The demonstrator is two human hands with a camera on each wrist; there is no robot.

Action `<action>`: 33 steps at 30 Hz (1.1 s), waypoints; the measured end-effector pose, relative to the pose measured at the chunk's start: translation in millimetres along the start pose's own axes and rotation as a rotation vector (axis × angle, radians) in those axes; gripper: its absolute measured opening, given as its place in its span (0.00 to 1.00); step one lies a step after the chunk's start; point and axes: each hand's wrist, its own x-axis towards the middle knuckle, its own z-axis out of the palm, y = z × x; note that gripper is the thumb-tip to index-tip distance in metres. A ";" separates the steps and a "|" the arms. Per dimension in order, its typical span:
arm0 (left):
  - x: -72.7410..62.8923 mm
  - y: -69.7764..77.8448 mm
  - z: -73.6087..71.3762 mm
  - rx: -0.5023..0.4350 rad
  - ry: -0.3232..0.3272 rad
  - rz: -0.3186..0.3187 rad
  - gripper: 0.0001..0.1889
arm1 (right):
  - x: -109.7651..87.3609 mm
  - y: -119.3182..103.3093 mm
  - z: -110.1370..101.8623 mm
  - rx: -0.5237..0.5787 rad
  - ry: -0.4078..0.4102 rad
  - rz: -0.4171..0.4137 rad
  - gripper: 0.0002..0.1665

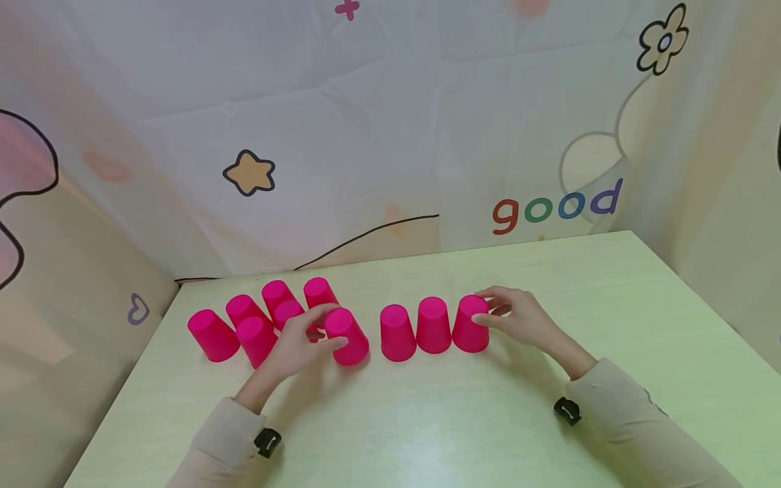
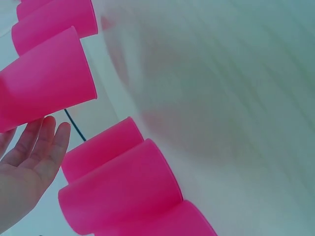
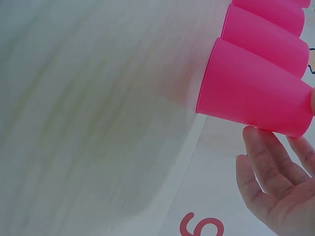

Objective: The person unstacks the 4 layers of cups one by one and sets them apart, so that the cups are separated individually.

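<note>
The left hand (image 1: 303, 347) held a pink cup (image 1: 348, 339) between its thumb, on the near side, and its fingers, which reached round the far side. This cup was bottom up, just right of the palm; whether its rim touched the table (image 1: 451, 427) was hard to tell. The right hand (image 1: 517, 317) pinched the end cup (image 1: 470, 327) in the same way, with the thumb on the near face and the fingers behind; that cup, also bottom up, was just left of the palm.

Between the two hands stood a third cup (image 1: 398, 333), nearer the left hand and a little apart from its cup, and a fourth cup (image 1: 433, 327), just beside the one in the right hand. To the left of the left hand and beyond it was a group of six cups (image 1: 256, 341), all pink and bottom up, some partly hidden by the hand and by each other. Beyond the right hand, well apart from it, the word "good" (image 1: 537, 209) showed on the cloth (image 1: 378, 156).
</note>
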 end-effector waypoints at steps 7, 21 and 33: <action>-10.8 -1.5 -9.3 0.029 0.012 -0.040 0.32 | 0.5 2.1 0.3 0.002 0.001 -0.006 0.27; -29.3 -10.0 -29.7 0.023 0.025 -0.028 0.30 | 0.2 -0.3 -2.0 0.001 0.000 -0.002 0.27; -54.4 -21.6 -47.4 -0.001 0.065 -0.048 0.30 | 1.9 2.5 1.3 0.013 0.005 0.006 0.27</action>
